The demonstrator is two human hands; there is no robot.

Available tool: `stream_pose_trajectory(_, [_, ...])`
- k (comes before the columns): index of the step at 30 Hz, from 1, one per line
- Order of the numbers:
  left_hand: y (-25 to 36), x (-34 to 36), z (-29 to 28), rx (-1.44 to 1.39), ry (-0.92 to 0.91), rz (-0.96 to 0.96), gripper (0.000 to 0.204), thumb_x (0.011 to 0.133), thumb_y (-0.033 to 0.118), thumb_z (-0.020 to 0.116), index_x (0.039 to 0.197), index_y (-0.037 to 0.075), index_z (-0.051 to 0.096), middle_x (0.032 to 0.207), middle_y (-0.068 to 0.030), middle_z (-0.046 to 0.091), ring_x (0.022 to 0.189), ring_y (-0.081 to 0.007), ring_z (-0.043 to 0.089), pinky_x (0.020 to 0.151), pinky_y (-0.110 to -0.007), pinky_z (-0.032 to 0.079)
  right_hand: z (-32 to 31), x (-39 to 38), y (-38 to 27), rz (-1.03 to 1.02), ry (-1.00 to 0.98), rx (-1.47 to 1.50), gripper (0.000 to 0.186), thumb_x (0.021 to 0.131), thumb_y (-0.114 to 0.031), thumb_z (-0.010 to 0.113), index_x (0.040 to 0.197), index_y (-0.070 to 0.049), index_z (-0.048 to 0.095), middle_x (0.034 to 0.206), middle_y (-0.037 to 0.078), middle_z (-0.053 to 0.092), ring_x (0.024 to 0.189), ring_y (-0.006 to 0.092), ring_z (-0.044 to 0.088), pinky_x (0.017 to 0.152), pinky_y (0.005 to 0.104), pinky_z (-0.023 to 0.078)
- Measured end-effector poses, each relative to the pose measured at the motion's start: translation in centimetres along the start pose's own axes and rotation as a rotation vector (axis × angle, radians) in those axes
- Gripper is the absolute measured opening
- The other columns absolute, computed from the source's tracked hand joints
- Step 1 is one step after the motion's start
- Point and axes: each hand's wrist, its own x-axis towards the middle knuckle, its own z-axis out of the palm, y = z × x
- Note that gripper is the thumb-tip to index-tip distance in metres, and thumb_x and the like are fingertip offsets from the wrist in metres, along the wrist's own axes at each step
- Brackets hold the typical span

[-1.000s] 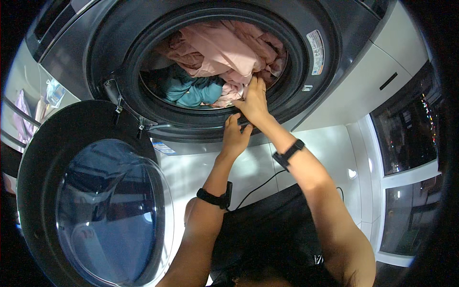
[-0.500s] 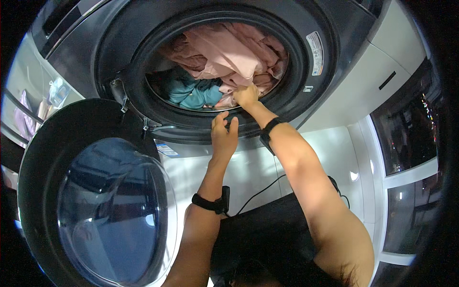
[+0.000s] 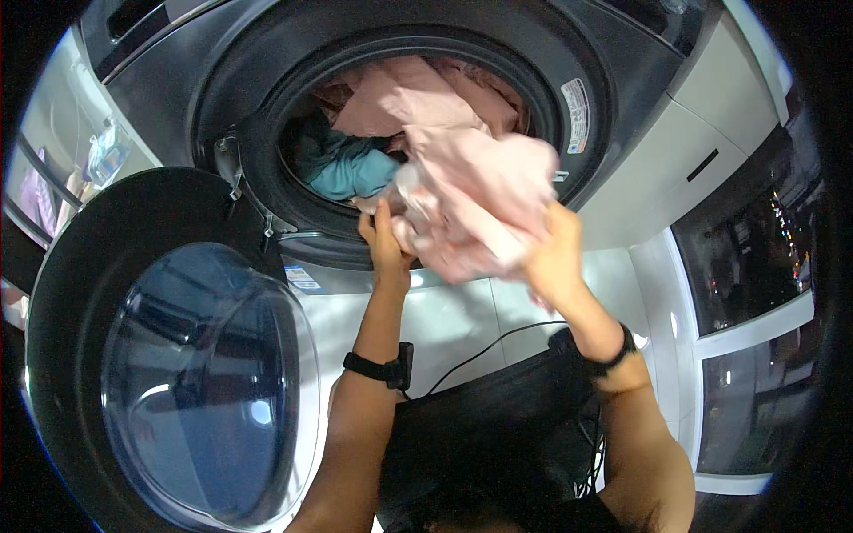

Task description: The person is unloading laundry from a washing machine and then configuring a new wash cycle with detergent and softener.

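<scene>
A pale pink bundle of fabric (image 3: 471,195), blurred by motion, hangs out of the washer opening. My right hand (image 3: 555,258) grips its right side. My left hand (image 3: 386,244) is at the lower rim of the opening, touching the bundle's left side; its visible fingers are extended and apart, the others partly hidden by fabric. Inside the drum, darker pink cloth (image 3: 400,89) lies above a teal garment (image 3: 351,173) at the left.
The washer's open round door (image 3: 71,346) fills the lower left. A white cabinet (image 3: 666,178) and dark windows (image 3: 737,258) are at right. A black cable (image 3: 471,360) runs over the pale floor. Hanging items (image 3: 40,191) show at far left.
My right hand has pulled pink fabric out of the drum toward me and to the right. My left hand has moved left along the rim.
</scene>
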Motion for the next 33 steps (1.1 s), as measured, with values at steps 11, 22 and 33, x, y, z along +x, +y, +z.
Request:
stream_pose_trajectory(11, [-2.0, 0.2, 1.1, -0.592, -0.512, -0.591, 0.038, 0.083, 0.031, 0.053, 0.109, 0.003, 0.054, 0.099, -0.0088, 0.058, 0.089, -0.0174, 0.058, 0.072, -0.031, 0.048, 0.4, -10.8, 6.0, 0.123, -0.545, -0.239, 0.036, 0.065, -0.011, 0.072, 0.098, -0.004, 0.059, 0.094, 0.011, 0.063, 0.084, 0.021, 0.063, 0.072, 0.0313, 0.049])
stream_pose_trajectory(22, [-6.5, -1.0, 3.8, 0.441, -0.123, 0.179, 0.029, 0.077, 0.012, 0.049, 0.1, -0.005, 0.056, 0.091, -0.0105, 0.059, 0.083, -0.0177, 0.057, 0.071, -0.032, 0.047, -3.5, -1.4, 8.1, 0.781, -0.262, 0.178, 0.091, 0.07, -0.033, 0.074, 0.136, 0.003, 0.022, 0.138, 0.023, 0.028, 0.129, 0.0294, 0.027, 0.104, 0.0396, 0.025])
stream_pose_trajectory(33, [-2.2, -10.9, 4.7, 1.085, -0.624, 0.944, 0.019, 0.079, 0.018, 0.059, 0.088, 0.001, 0.061, 0.082, -0.0104, 0.061, 0.077, -0.0262, 0.059, 0.07, -0.037, 0.047, -0.5, 2.3, 7.4, 0.792, -0.34, 0.658, 0.062, 0.065, 0.006, 0.061, 0.123, 0.006, 0.039, 0.106, 0.014, 0.057, 0.089, 0.0208, 0.06, 0.074, 0.0317, 0.05])
